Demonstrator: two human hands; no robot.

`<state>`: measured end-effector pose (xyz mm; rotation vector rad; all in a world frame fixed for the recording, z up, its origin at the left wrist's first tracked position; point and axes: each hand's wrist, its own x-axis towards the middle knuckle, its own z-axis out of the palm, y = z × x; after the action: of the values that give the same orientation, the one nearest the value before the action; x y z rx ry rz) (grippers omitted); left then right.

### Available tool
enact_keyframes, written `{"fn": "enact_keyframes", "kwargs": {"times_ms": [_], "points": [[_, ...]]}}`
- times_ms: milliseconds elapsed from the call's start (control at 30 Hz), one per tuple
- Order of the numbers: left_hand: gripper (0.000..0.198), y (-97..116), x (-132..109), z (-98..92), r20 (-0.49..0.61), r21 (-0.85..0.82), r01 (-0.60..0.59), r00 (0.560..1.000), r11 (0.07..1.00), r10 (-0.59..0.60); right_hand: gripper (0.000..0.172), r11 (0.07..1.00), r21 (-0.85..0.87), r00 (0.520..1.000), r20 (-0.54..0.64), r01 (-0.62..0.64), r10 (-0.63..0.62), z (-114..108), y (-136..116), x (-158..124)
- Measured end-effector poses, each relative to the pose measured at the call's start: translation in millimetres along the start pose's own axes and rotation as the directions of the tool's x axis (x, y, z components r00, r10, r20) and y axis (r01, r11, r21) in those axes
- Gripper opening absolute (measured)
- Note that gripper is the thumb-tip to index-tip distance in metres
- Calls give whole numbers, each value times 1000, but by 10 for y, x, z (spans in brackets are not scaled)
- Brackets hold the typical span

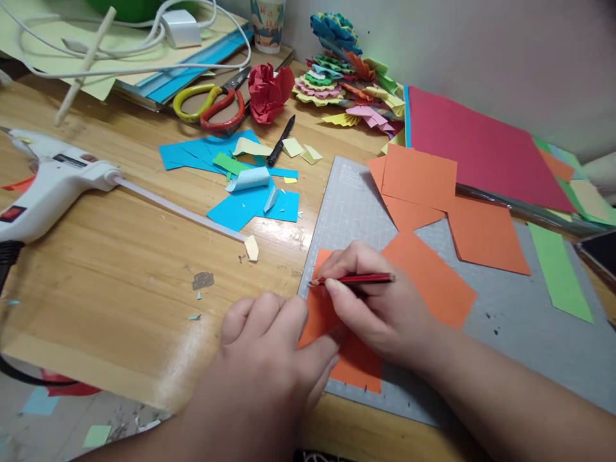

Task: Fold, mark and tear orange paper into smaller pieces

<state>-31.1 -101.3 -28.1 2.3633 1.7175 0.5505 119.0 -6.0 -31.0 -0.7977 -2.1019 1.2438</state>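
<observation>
My right hand (373,298) grips a red-and-black pencil (368,278), its tip at the left edge of an orange paper piece (359,362). That piece lies on a grey cutting mat (510,340). With fingers curled at the paper's left side and the thumb across it, my left hand (279,350) holds it down. Part of the paper is hidden under both hands. Just behind my right hand lies another orange sheet (433,276). Farther back on the mat are an orange square (421,176) on other orange pieces, and one more orange piece (491,234).
A white glue gun (62,179) lies at left, its glue stick (183,208) pointing toward the mat. Blue paper scraps (235,208), a black pen (282,141), scissors (212,106) and crumpled red paper (269,93) lie behind. Folded paper decorations (332,77) and a red sheet (481,151) stand near the wall.
</observation>
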Motion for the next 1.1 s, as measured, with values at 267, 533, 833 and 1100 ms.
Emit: {"fn": "enact_keyframes", "kwargs": {"times_ms": [267, 533, 833, 1100], "points": [[18, -9, -46, -6, -5, -89, -17, 1000, 996, 16, 18, 977, -215, 982, -184, 3, -44, -163, -88, 25], [19, 27, -54, -41, 4, -65, 59, 998, 996, -59, 13, 802, -474, 912, -6, -363, 409, -321, -279, 126], [23, 3, -20, -35, 48, -60, 107, 993, 993, -104, 24, 898, -55, 892, -157, -436, 424, -424, -266, -57], [13, -54, -74, -64, -163, -110, 106, 979, 988, -123, 20, 963, 85, 795, -547, -257, 260, -965, 33, -144]]}}
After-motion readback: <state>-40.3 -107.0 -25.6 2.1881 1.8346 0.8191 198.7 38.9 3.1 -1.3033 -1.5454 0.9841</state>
